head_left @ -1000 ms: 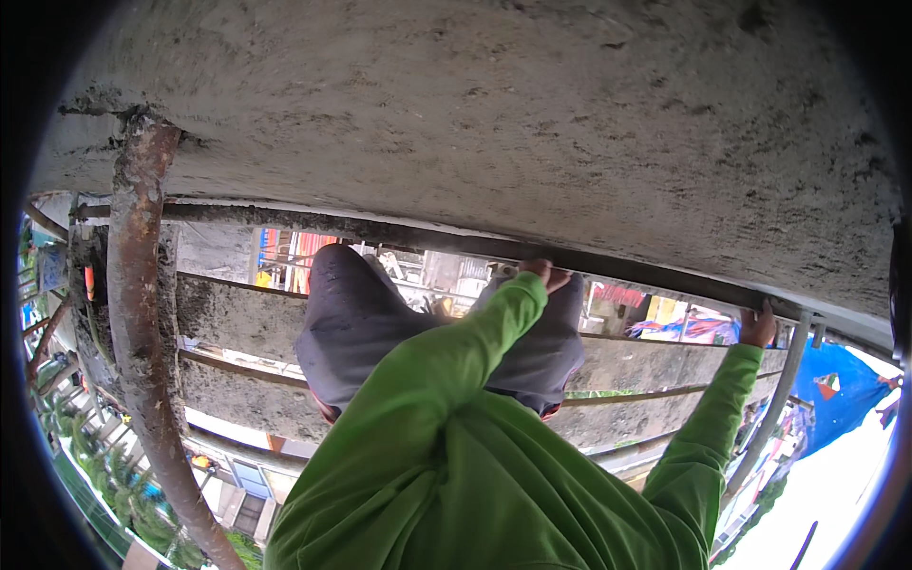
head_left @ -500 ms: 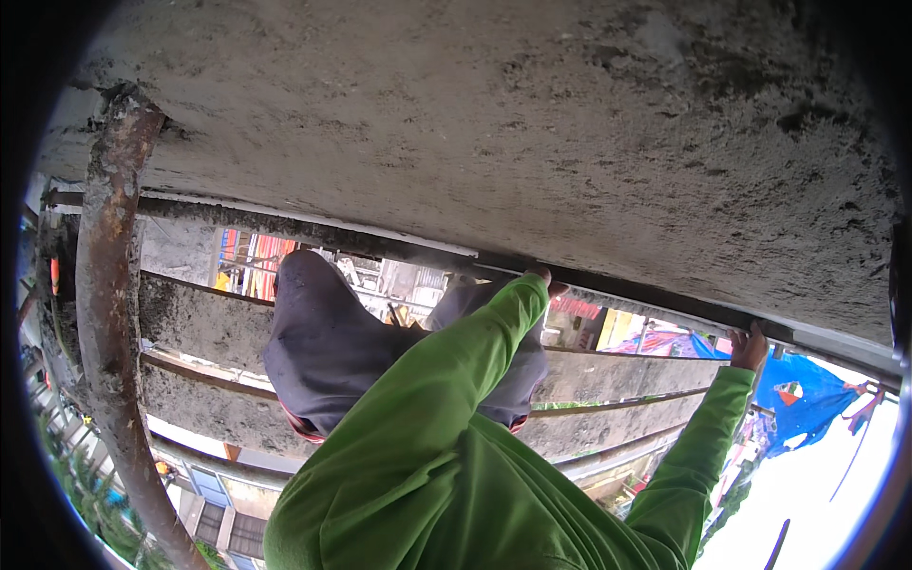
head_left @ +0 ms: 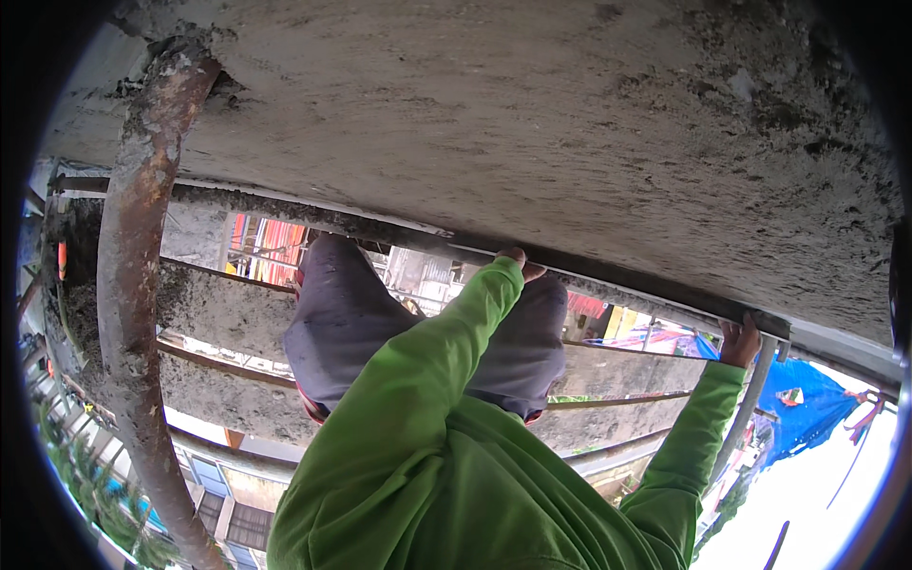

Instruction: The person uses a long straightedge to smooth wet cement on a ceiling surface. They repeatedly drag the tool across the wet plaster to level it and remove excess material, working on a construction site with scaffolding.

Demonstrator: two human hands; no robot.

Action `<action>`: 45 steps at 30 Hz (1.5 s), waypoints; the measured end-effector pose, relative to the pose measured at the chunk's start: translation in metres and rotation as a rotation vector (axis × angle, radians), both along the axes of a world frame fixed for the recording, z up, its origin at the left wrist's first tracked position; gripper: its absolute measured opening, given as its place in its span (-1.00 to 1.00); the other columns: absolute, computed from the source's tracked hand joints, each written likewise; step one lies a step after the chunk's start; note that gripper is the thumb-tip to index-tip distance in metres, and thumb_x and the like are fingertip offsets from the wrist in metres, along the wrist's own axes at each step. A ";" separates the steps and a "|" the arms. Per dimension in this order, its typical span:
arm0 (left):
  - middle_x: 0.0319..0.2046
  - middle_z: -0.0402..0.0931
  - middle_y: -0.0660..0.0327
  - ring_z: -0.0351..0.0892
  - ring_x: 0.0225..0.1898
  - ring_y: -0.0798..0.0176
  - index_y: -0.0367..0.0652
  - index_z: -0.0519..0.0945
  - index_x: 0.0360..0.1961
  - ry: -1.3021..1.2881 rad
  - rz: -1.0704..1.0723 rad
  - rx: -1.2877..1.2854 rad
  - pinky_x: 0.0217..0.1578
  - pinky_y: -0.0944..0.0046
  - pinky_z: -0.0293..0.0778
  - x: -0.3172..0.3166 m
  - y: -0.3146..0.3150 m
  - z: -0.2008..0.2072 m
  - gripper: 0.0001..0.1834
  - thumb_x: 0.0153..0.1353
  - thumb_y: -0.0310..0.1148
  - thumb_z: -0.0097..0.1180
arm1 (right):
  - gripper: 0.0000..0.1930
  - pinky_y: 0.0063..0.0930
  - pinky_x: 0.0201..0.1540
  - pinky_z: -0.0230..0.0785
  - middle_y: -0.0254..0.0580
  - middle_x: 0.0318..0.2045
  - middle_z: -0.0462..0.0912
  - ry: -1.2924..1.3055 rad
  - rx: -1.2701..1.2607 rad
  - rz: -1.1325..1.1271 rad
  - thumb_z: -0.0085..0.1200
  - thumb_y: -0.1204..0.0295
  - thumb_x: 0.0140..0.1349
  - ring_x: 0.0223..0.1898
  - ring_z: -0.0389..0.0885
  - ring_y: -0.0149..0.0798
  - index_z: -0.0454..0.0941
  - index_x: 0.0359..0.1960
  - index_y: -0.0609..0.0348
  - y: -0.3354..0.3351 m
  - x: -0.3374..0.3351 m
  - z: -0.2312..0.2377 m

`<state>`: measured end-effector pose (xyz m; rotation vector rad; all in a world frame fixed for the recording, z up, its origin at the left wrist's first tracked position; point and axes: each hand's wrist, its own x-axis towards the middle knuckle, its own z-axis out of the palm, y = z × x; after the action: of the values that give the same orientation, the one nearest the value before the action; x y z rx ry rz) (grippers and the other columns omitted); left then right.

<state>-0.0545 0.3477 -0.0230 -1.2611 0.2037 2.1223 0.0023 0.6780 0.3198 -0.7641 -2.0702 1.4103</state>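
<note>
A long, narrow straight bar [head_left: 646,291], dark with a pale edge, lies along the lower edge of a rough grey concrete wall [head_left: 513,133]. My left hand [head_left: 522,263] is closed on the bar near the middle of the view, its fingers partly hidden by the green sleeve. Farther right, my right hand [head_left: 739,342] grips the same bar close to its squared end. Its fingertips curl over the top edge, while the thumb is hidden. Both arms reach forward in green sleeves.
A rusty, cement-crusted pole [head_left: 138,247] rises at the left. Cement-stained planks [head_left: 233,309] run beneath my bent knees, with gaps opening to buildings far below. A grey pipe [head_left: 746,408] stands beside my right forearm. Blue tarpaulin [head_left: 807,404] hangs at the right.
My left hand sits slightly farther left in view, and the bar's right end now shows past my right hand. The pole and knees have shifted right as the view moved. Both hands stay closed.
</note>
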 end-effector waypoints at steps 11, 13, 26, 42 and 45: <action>-0.15 0.28 -0.21 0.47 -0.28 -0.18 -0.44 0.18 -0.06 0.010 -0.022 -0.132 -0.40 0.03 0.59 0.003 -0.070 0.017 -0.63 0.15 -0.42 -0.19 | -0.67 -0.35 -0.44 0.47 -0.17 -0.42 0.34 -0.097 1.127 0.356 0.10 0.55 -0.08 -0.46 0.40 -0.25 0.37 -0.22 0.27 -0.047 0.014 -0.020; -0.11 0.32 -0.10 0.53 -0.35 -0.06 -0.38 0.25 -0.04 -0.092 0.021 -0.068 -0.43 0.15 0.61 0.001 -0.083 0.010 -0.62 0.13 -0.41 -0.17 | -0.56 -0.31 -0.45 0.41 -0.05 -0.45 0.44 -0.096 1.100 0.327 0.24 0.47 -0.19 -0.47 0.47 -0.12 0.39 -0.21 0.26 -0.054 0.013 -0.024; -0.31 0.34 -0.35 0.45 -0.32 -0.33 -0.61 0.15 -0.17 0.151 0.108 -0.329 -0.34 -0.11 0.54 0.005 -0.207 0.032 -0.69 0.06 -0.59 -0.26 | -0.55 -0.44 -0.44 0.42 -0.06 -0.43 0.45 0.019 1.437 0.439 0.25 0.58 -0.21 -0.47 0.44 -0.17 0.39 -0.19 0.28 -0.139 0.006 -0.046; -0.31 0.32 -0.20 0.49 -0.36 -0.17 -0.49 0.13 -0.19 0.339 0.166 -0.614 -0.37 -0.02 0.58 0.007 -0.347 0.111 -0.67 0.04 -0.59 -0.11 | -0.53 -0.40 -0.50 0.31 -0.08 -0.58 0.46 0.006 1.038 0.444 0.31 0.50 -0.25 -0.56 0.43 -0.19 0.41 -0.24 0.32 -0.221 -0.001 -0.082; -0.29 0.35 -0.13 0.49 -0.36 -0.05 -0.57 0.21 -0.12 0.445 0.178 -0.777 -0.27 0.00 0.54 0.014 -0.378 0.156 -0.59 0.05 -0.49 -0.08 | -0.59 -0.42 -0.48 0.32 -0.08 -0.58 0.46 0.099 1.007 0.511 0.28 0.50 -0.19 -0.55 0.43 -0.24 0.40 -0.26 0.35 -0.250 -0.005 -0.083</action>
<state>-0.0401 -0.0305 0.1330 -1.1964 1.2435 2.5625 -0.0030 0.4284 0.2365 0.2558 -2.5662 0.4068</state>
